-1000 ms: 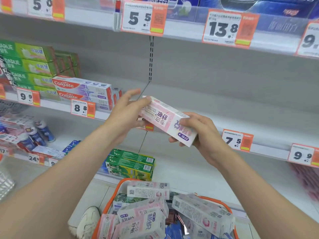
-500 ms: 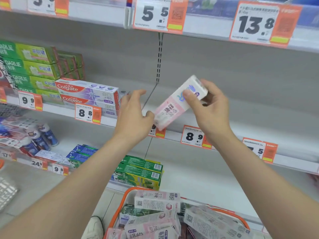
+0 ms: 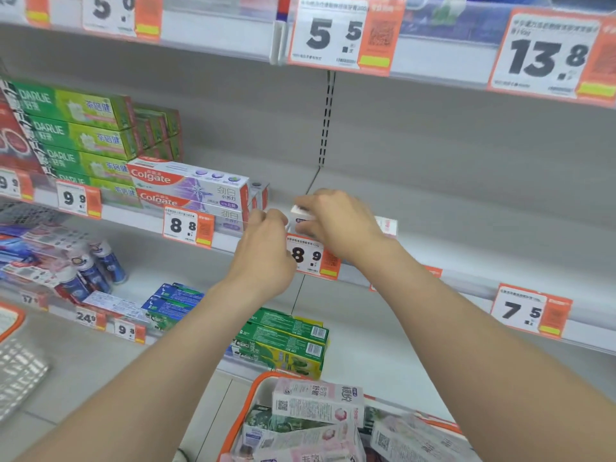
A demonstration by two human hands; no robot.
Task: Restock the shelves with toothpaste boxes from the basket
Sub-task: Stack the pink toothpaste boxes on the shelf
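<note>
Shelf [image 3: 483, 211]: middle tier, mostly bare to the right of the Colgate boxes [image 3: 190, 185].
Basket [image 3: 258, 383]: orange-rimmed, below the hands, with more pink-and-white spare boxes [image 3: 316, 401] piled loosely inside.
Right hand [image 3: 336, 225]: fingers curled over the top of the toothpaste box, holding it down at the shelf's front edge.
Left hand [image 3: 266, 251]: at the box's left end; whether it grips or only steadies is hidden.
Toothpaste box [image 3: 300, 213]: lying lengthwise on the shelf, both ends peeking out past the right hand.
Handling: likely light thin card, stiff along its length, crushable on the broad faces, fairly slick.
Hold: best across the narrow sides near mid-length, gently.
</note>
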